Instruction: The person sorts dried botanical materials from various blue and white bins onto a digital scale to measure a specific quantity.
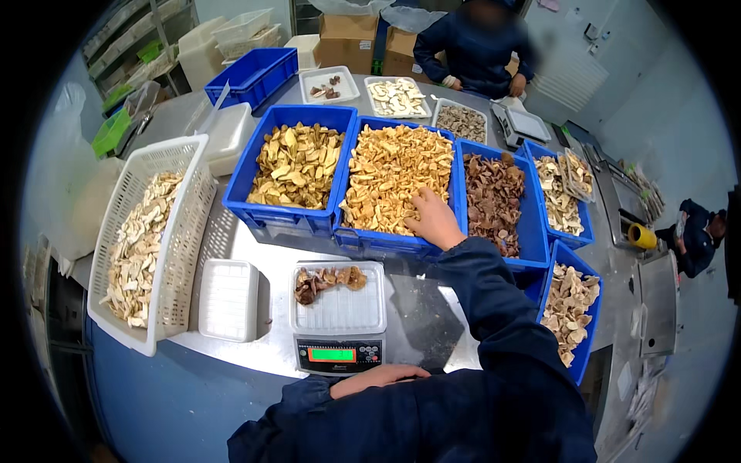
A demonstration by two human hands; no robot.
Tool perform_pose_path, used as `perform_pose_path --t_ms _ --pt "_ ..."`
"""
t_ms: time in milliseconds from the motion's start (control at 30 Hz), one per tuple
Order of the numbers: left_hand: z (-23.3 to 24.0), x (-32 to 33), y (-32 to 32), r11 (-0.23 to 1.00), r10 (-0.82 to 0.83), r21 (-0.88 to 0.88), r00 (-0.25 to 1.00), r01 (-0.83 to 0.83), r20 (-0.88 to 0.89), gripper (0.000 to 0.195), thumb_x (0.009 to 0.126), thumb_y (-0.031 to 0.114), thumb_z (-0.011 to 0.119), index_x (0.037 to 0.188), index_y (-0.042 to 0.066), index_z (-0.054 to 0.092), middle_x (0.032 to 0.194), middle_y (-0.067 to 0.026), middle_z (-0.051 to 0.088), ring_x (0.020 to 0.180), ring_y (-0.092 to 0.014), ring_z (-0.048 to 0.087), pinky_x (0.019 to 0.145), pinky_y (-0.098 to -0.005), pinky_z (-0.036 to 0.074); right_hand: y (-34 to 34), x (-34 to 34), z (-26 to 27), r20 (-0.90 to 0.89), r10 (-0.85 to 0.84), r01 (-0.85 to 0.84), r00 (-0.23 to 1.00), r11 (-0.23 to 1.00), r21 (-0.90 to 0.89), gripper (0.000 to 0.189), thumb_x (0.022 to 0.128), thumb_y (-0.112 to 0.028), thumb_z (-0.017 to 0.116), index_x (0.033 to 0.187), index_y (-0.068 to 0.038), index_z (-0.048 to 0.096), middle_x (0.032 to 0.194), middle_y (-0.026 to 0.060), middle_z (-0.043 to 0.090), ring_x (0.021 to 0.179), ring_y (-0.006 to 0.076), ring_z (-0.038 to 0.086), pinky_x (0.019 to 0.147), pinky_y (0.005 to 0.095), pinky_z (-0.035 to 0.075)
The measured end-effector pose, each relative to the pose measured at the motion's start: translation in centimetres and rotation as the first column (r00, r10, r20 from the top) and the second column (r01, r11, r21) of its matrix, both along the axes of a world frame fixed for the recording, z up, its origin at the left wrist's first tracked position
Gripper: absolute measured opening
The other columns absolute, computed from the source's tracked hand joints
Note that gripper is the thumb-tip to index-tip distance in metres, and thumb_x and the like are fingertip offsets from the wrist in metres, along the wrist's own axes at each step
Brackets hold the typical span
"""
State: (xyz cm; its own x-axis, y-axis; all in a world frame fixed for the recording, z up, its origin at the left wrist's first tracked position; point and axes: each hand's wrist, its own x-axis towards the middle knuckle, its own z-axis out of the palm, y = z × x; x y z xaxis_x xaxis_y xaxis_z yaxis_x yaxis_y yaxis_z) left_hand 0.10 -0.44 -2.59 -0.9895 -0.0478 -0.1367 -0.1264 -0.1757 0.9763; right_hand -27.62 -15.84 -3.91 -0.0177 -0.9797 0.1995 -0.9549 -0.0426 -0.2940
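My right hand (435, 219) reaches into a blue plastic crate (386, 238) of orange-yellow mushroom pieces (399, 165), fingers touching the pieces; whether it grips any cannot be told. My left hand (379, 379) rests at the table edge just below the digital scale (338, 354), its fingers partly hidden. On the scale sits a clear plastic tray (341, 318) with a few dark brown mushroom pieces (324, 282) along its upper part. Left of the scale is a stack of empty white trays (229, 301).
Blue crates of yellowish slices (298, 165), dark brown pieces (495, 199) and pale slices (570, 309) flank the middle crate. A white perforated basket (200, 191) stands left. Small filled trays and a second scale (521, 124) lie beyond. A co-worker (477, 49) stands opposite.
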Motion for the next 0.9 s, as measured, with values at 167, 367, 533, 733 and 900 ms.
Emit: perform_pose_path --t_ms 167,367,533,733,900 --pt "-0.3 0.1 -0.4 1.000 -0.003 -0.005 1.000 0.003 -0.024 0.036 0.098 0.021 0.044 0.126 0.000 0.050 0.120 -0.0159 0.058 0.113 -0.026 0.055 0.096 -0.0318 0.041 1.4 -3.2 0.9 -0.018 0.189 -0.188 0.982 0.981 0.053 0.051 0.070 -0.026 0.069 0.113 -0.002 0.056 0.120 0.0191 0.048 0.108 0.0360 0.052 0.090 0.0401 0.045" --pt "-0.8 0.1 -0.3 1.000 0.003 -0.022 1.000 -0.004 -0.028 0.037 0.098 0.024 0.043 0.124 -0.001 0.051 0.119 -0.0162 0.059 0.112 -0.026 0.055 0.095 -0.0320 0.041 0.8 -1.8 0.5 0.014 0.166 -0.166 0.986 0.985 0.043 0.060 0.070 -0.020 0.067 0.125 -0.005 0.049 0.128 0.0188 0.045 0.114 0.0359 0.049 0.093 0.0403 0.043" --pt "-0.2 0.5 -0.4 0.999 0.032 -0.012 0.999 -0.033 -0.008 0.039 0.099 0.030 0.041 0.123 0.001 0.051 0.115 -0.0139 0.062 0.106 -0.025 0.059 0.091 -0.0308 0.043 -0.7 -1.1 0.1 0.036 0.183 -0.182 0.982 0.983 -0.031 0.045 0.070 -0.014 0.063 0.113 -0.003 0.055 0.119 0.0168 0.053 0.108 0.0357 0.053 0.089 0.0402 0.045" --pt "0.0 1.0 -1.0 0.995 0.098 0.000 0.995 -0.098 0.007 0.038 0.098 0.028 0.045 0.123 0.001 0.051 0.114 -0.0121 0.062 0.105 -0.020 0.058 0.091 -0.0283 0.043 -3.5 -5.5 -1.0 0.563 -0.162 0.148 0.810 0.986 0.071 0.040 0.080 -0.018 0.064 0.114 0.002 0.056 0.109 0.0142 0.062 0.092 0.0254 0.061 0.074 0.0327 0.049" --pt "-1.1 1.1 -0.8 0.994 0.094 0.049 0.993 -0.097 0.075 0.039 0.099 0.028 0.043 0.127 0.001 0.049 0.116 -0.0114 0.060 0.109 -0.020 0.055 0.093 -0.0287 0.042 -4.9 -5.6 0.2 0.891 -0.207 0.068 -0.403 0.965 0.255 0.027 0.090 -0.022 0.058 0.109 -0.004 0.056 0.109 0.0132 0.060 0.090 0.0254 0.059 0.061 0.0359 0.050"
